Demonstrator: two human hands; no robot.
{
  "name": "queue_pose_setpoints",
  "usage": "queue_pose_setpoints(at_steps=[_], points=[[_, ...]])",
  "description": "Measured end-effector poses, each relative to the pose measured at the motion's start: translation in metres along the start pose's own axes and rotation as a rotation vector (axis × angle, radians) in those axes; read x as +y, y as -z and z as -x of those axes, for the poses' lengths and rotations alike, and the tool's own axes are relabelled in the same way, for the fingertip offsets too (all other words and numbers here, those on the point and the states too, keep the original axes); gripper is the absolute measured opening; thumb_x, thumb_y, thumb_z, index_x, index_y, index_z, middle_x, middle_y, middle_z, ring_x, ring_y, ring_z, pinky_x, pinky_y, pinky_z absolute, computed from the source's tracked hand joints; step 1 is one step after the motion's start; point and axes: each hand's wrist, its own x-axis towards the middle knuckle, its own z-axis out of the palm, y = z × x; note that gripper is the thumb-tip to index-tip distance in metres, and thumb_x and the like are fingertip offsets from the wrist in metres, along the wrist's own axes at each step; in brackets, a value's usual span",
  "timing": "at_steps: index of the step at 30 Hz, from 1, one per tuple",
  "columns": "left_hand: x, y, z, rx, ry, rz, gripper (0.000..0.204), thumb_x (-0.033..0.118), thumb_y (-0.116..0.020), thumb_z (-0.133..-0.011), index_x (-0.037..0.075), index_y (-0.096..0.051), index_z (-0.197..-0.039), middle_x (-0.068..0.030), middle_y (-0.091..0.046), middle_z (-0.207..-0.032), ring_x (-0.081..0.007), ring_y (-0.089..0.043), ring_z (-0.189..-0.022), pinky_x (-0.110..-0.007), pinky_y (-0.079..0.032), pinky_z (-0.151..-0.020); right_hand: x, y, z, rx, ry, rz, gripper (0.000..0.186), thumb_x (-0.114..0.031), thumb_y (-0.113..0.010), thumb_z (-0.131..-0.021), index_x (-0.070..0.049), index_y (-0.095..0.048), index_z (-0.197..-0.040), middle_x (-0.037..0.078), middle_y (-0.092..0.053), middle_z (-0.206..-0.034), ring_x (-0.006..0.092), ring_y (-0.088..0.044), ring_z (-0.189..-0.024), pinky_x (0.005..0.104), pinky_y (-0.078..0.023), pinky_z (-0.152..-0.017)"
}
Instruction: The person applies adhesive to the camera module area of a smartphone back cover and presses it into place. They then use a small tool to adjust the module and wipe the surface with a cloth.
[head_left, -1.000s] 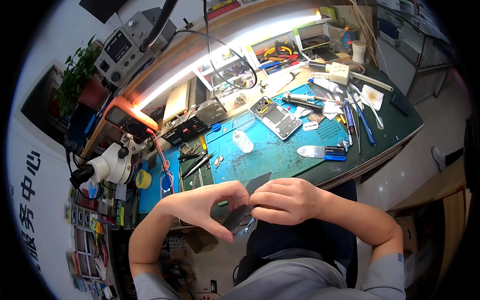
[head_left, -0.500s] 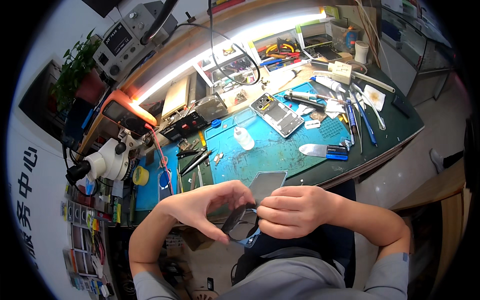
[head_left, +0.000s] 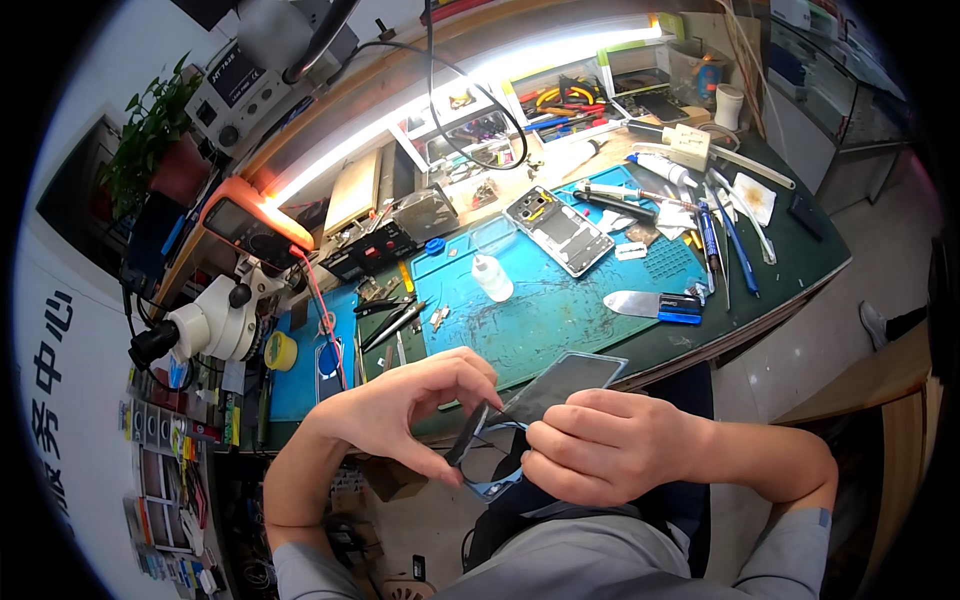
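Note:
Both hands are raised in front of the bench's near edge, around a thin phone-sized panel (head_left: 578,378) with a pale blue rim. My right hand (head_left: 615,445) grips it along its side, fingers curled; the panel leans to the upper right. A large rounded opening shows near its lower end. My left hand (head_left: 405,410) is curved, thumb and fingers closed on the edges of a dark, thin piece (head_left: 470,435) at that lower end. Whether this piece is still joined to the panel I cannot tell.
On the blue work mat (head_left: 470,335) stand a white dropper bottle (head_left: 491,278) and an opened phone (head_left: 560,230). A blue-handled scraper blade (head_left: 650,306) lies right of them. Tweezers (head_left: 395,325), a microscope (head_left: 215,320) and an orange multimeter (head_left: 255,225) are to the left.
My right hand has shifted slightly right, and the panel's far end has swung to the right. The dark piece stays in my left hand, which has barely moved.

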Motion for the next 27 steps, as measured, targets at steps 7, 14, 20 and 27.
queue_pose_setpoints(at_steps=[7, 14, 20, 27], points=[[0.005, 0.004, 0.004, 0.023, 0.030, -0.361, 0.072, 0.024, -0.099, -0.070, 0.002, -0.063, -0.129, -0.0095, -0.054, -0.124, -0.0217, -0.055, -0.114, -0.035, -0.048, -0.097, -0.009, 0.020, -0.001, -0.212, -0.022, 0.054, 0.017, -0.015, -0.069, -0.091, -0.011, -0.065, -0.106, 0.002, -0.067, -0.099, 0.0156, -0.065, -0.089, 0.0257, -0.055, -0.077], [0.016, -0.003, 0.007, 0.087, 0.049, -0.694, 0.066, 0.023, -0.093, -0.077, 0.005, -0.061, -0.131, -0.0126, -0.054, -0.128, -0.0296, -0.056, -0.120, -0.039, -0.049, -0.104, -0.008, 0.029, 0.001, -0.275, 0.031, 0.206, 0.015, -0.016, -0.069, -0.091, -0.014, -0.065, -0.105, -0.001, -0.065, -0.098, 0.0135, -0.063, -0.091, 0.0246, -0.050, -0.077], [0.014, 0.001, 0.011, 0.071, 0.077, -0.624, 0.066, 0.023, -0.094, -0.077, 0.007, -0.062, -0.132, -0.0109, -0.055, -0.128, -0.0274, -0.057, -0.119, -0.038, -0.050, -0.103, -0.008, 0.036, 0.010, -0.261, 0.018, 0.223, 0.015, -0.016, -0.070, -0.090, -0.015, -0.065, -0.104, -0.002, -0.065, -0.098, 0.0134, -0.062, -0.090, 0.0256, -0.049, -0.077], [-0.018, 0.025, 0.024, 0.187, 0.009, -0.288, 0.071, 0.018, -0.096, -0.075, 0.005, -0.063, -0.136, -0.0064, -0.052, -0.132, -0.0187, -0.055, -0.118, -0.033, -0.048, -0.102, 0.019, 0.075, 0.025, -0.179, -0.030, 0.363, 0.014, -0.013, -0.069, -0.088, -0.013, -0.065, -0.102, 0.000, -0.064, -0.094, 0.0165, -0.064, -0.087, 0.0297, -0.051, -0.075]])
